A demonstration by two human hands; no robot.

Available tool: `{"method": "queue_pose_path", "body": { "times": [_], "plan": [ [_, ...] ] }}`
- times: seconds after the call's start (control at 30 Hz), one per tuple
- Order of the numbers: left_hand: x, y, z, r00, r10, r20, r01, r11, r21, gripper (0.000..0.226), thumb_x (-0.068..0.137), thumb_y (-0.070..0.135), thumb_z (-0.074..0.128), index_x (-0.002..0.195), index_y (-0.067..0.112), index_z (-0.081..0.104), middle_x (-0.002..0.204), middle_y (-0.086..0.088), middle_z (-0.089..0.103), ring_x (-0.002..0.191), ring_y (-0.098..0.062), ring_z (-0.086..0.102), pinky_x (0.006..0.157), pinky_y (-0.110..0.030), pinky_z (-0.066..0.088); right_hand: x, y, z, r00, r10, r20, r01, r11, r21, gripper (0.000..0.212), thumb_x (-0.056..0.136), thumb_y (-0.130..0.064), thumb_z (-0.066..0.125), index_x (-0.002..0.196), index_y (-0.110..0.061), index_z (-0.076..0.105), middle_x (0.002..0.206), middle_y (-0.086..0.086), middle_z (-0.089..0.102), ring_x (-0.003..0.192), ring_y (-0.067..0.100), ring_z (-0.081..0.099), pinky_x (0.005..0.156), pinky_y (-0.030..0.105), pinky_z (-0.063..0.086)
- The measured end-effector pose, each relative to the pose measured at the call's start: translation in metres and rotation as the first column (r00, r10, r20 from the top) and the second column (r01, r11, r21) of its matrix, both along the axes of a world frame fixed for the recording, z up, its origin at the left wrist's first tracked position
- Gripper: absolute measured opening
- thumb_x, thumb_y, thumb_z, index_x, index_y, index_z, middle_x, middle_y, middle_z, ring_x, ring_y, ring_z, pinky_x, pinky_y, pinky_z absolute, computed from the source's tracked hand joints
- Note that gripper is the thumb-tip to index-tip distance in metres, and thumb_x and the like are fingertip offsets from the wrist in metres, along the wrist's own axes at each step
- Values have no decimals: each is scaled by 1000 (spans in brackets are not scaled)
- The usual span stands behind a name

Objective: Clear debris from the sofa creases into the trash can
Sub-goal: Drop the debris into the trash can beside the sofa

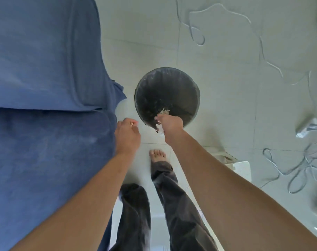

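A round trash can (172, 77) with a dark liner stands on the pale tiled floor beside the blue sofa (45, 87). My right hand (170, 124) is over the can's near rim, closed around pale crumbly debris (164, 111) that sticks out past the fingers. My left hand (127, 134) hovers between the sofa edge and the can, fingers curled, with a small pale bit (131, 123) at the fingertips. Pale specks lie inside the can.
The blue sofa fills the left side, its cushion crease (45, 108) running across. White cables (262, 42) trail over the floor at right, with a power strip (306, 126). My bare foot (156, 155) and dark trousers are below the can.
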State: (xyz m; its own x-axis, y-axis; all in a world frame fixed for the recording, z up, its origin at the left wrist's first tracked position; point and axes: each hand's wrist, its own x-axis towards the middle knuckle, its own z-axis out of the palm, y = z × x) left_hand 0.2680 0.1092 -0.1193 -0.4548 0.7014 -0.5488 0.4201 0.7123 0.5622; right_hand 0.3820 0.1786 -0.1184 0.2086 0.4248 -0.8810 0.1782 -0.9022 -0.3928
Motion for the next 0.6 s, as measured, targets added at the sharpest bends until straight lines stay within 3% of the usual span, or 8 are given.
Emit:
{"method": "queue_pose_path", "body": {
  "times": [0.1,0.17,0.27,0.37,0.43,0.53,0.6],
  "plan": [
    [30,34,-16,999,-3,38,5,999,-46,22,101,11,48,116,5,63,114,-15,64,106,-30,62,80,-25,43,28,27,-16,1000,-1,11,1,1000,-10,31,89,-11,62,118,-1,66,90,6,68,69,14,62,55,25,50],
    [47,60,-24,998,7,56,-5,999,-45,23,103,14,46,117,5,62,115,-16,64,106,-30,63,85,-29,49,44,48,-24,1000,5,31,-5,1000,4,30,92,-8,59,120,0,63,77,-1,59,61,12,56,52,22,46],
    [64,92,-39,1000,-22,8,23,999,-34,25,104,19,46,120,7,60,119,-14,61,109,-28,61,92,-34,51,56,76,-41,997,42,66,-43,999,14,28,95,-13,56,120,-4,62,73,-4,51,59,12,49,49,19,42],
    [76,115,-56,999,-52,-4,51,995,-87,33,104,28,47,122,4,59,122,-15,61,112,-28,58,90,-33,46,58,92,-55,990,61,123,-54,997,-59,18,97,-28,56,105,-12,59,82,0,54,67,14,49,58,22,42],
    [83,124,-64,995,-90,38,95,983,-158,45,106,37,37,120,1,61,120,-16,64,106,-27,59,85,-32,42,61,98,-65,990,93,109,-84,993,-82,25,98,-32,52,113,-13,58,87,-1,55,71,15,49,64,24,43],
    [91,129,-68,989,-61,135,99,949,-299,59,107,48,24,127,5,58,129,-12,60,115,-28,57,93,-34,41,65,98,-75,992,102,79,-93,990,-103,29,101,-33,47,120,-14,57,86,-4,53,73,12,47,59,23,35],
    [91,128,-70,982,3,190,69,926,-371,66,104,56,20,137,9,52,141,-8,54,127,-28,52,104,-38,39,69,96,-79,991,109,77,-99,987,-124,26,102,-32,46,117,-14,56,83,-6,50,70,11,44,65,24,36]
  ]
}}
